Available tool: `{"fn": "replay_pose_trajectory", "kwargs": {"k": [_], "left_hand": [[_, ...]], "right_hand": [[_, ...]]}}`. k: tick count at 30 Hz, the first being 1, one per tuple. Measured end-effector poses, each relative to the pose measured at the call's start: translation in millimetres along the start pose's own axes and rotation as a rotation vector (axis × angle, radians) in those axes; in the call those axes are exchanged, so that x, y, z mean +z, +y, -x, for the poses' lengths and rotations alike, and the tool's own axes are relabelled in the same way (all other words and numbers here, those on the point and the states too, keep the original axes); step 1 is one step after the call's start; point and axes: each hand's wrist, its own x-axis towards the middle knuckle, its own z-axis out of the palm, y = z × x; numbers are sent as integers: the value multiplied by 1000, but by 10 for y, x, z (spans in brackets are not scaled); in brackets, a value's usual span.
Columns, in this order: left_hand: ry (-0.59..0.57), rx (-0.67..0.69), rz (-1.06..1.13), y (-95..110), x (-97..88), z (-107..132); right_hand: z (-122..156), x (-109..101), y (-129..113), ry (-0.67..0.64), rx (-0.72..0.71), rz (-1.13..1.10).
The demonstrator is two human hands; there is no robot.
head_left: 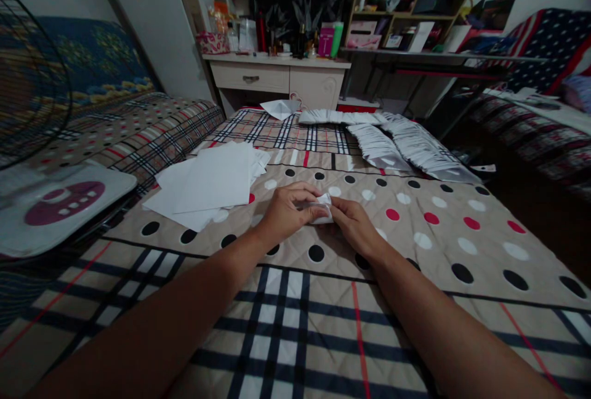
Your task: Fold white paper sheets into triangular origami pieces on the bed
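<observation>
A small piece of folded white paper (pixel 323 209) is held between both hands, just above the patterned bedspread. My left hand (pixel 292 207) is closed on its left side, thumb lying across the front. On the other side, my right hand (pixel 349 213) pinches the paper's right edge. The fingers hide much of the paper, so its full shape cannot be made out. To the left of my hands lies a loose pile of flat white sheets (pixel 215 177). Farther off on the right are rows of tightly stacked folded paper pieces (pixel 410 143).
The bedspread (pixel 295 325) has dots and plaid. One creased sheet (pixel 280 108) lies at its far edge, before a white dresser (pixel 277 76) crowded with bottles and boxes. A fan (pixel 32 79) stands at the left above a white plastic surface (pixel 69 205). A desk (pixel 443 57) with shelves is back right.
</observation>
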Motion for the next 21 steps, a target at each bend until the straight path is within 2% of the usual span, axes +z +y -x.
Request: {"fn": "replay_pose_trajectory", "kwargs": {"k": [4,7,16,21], "left_hand": [[0,-37,43,1,-11,-8],[-33,-36,87,12,-4,0],[-73,-19,98,61,39,29],[-17,-39,92,56,49,26]], "right_hand": [[-16,24,-28,163,-109,-10],[-39,53,3,243,-111,-92],[20,70,-52,307,-132,-170],[44,70,-54,288,-186,-96]]}}
